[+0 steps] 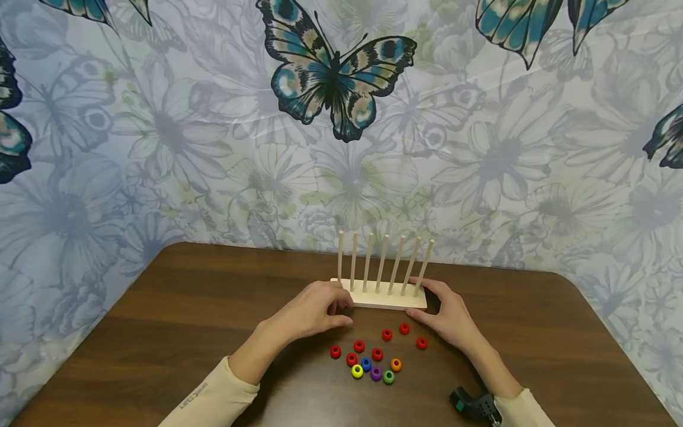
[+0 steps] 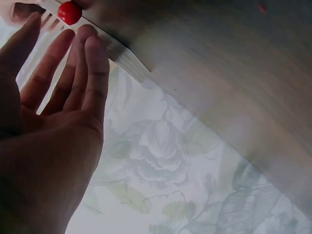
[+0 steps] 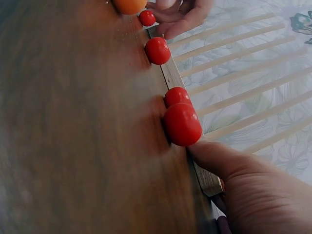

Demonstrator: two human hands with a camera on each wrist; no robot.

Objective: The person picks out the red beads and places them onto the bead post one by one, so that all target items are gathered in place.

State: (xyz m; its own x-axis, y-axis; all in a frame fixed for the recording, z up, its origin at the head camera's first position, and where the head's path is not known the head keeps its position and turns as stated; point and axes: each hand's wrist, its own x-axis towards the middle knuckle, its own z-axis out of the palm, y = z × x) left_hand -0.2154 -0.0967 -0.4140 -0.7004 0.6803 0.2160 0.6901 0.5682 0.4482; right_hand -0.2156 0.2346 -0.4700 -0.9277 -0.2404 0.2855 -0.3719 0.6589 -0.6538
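A pale wooden peg stand [image 1: 388, 301] sits toward the far edge of a brown table [image 1: 187, 332], its seven pegs [image 1: 368, 261] rising in one row from a flat base. At the stand's right end, the right hand [image 1: 448, 311] is partly open, thumb at the near edge and fingers reaching round to the far edge, gripping the base between them. The left hand [image 1: 317, 308] is at the stand's left end, thumb well apart from loosely bent fingers; whether it touches the base cannot be told.

On the near side of the stand lie seven red beads [image 1: 377, 354], scattered, the closest of them just off the base. Farther out from the stand, five more gather: a blue bead [image 1: 365, 364], an orange bead [image 1: 395, 365], a yellow bead [image 1: 357, 371], a purple bead [image 1: 376, 373] and a green bead [image 1: 389, 377].

Beyond the stand hangs a pale floral backdrop [image 1: 213, 148], with a large teal-and-black butterfly [image 1: 335, 77] above the pegs. Nearer than the stand, a black device [image 1: 475, 406] is at the right wrist.
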